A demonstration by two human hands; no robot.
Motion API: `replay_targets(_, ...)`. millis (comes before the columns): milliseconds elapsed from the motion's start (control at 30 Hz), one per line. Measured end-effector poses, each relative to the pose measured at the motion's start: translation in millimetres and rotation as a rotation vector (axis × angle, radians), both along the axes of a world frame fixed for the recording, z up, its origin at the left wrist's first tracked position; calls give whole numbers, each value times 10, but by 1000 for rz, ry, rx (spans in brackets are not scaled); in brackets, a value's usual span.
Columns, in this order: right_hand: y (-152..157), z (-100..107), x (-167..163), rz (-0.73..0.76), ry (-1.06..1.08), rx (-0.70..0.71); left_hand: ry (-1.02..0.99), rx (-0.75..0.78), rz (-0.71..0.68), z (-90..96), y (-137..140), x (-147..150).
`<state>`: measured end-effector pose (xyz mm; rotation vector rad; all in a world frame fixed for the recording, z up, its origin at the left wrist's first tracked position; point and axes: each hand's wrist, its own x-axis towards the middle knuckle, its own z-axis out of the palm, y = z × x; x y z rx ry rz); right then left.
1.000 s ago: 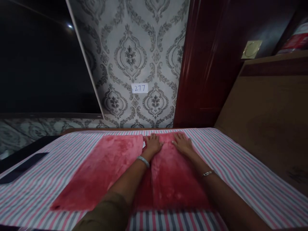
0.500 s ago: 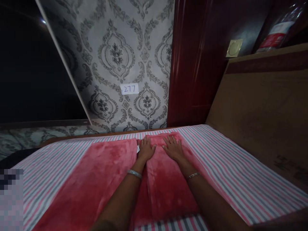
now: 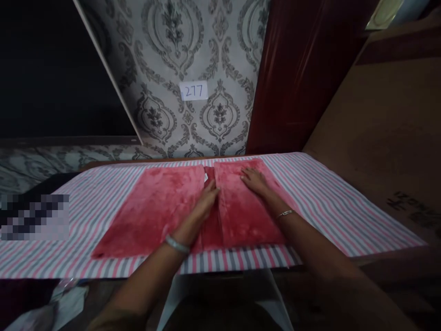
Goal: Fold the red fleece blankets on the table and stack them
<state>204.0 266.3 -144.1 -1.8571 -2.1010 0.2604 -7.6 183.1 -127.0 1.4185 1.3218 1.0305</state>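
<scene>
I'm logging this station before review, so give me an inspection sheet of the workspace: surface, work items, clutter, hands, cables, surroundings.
Surface: striped cloth in pink, grey and white covers the table.
Work items: red plush cloth lies flat, its right part folded over; a small white tag shows at the fold.
Clutter: pale crumpled fabric below the near left edge.
Hands: left hand rests along the fold edge; right hand lies flat on the folded part. Both open, a bracelet on each wrist.
Cables: nothing seen.
Surroundings: patterned wallpaper, paper label reading 277, dark red panel.
</scene>
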Motion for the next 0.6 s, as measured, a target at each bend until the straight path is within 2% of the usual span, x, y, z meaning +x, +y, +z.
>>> replay_targets(67,-70,27,-13,72,47,57,-251,-14,-9,-105,-481,-61)
replay_targets(100,-97,48,-30,108,73,80,-305,-42,0,-162,-703,-89)
replay_targets(167,-110,103,-82,155,107,100,-334,-138,-15,-278,-1053,-138)
replay_targets(233,-54,164,-149,166,115,108,-294,-173,-35,-380,-1250,-174)
replay_targets(300,63,219,-229,154,112,121,-193,-149,-71,-451,-1322,-198)
replay_targets(433,362,280,-423,160,109,124,85,-4,-121,-526,-1322,-227)
replay_targets(600,675,263,-645,189,93,92,199,100,-233,-635,-1256,-237)
